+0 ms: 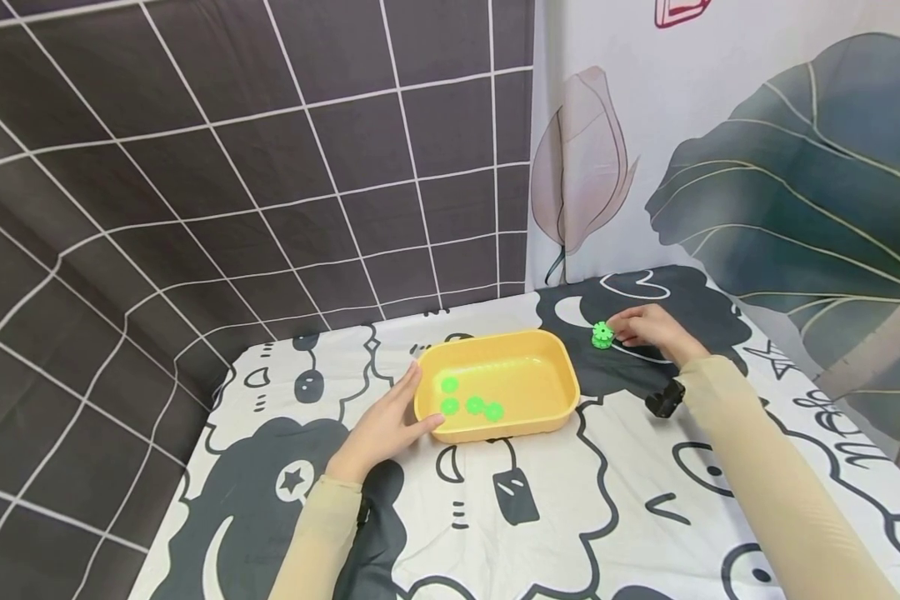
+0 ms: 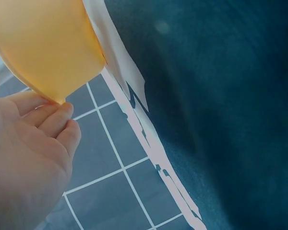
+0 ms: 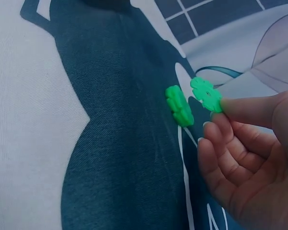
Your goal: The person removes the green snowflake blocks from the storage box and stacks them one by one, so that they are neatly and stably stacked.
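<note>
The right hand (image 1: 648, 325) pinched a likely light, stiff disc (image 3: 205, 91) sensibly by its edge; the left hand (image 1: 386, 427) gripped the left end of the tray (image 1: 536, 387).

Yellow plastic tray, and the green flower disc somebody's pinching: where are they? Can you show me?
Yellow, oblong plastic tray (image 1: 521, 383): head view, on its bare floor.
Pinched green, flower-shaped plastic disc (image 3: 204, 90): right wrist view, on its flat face.
</note>
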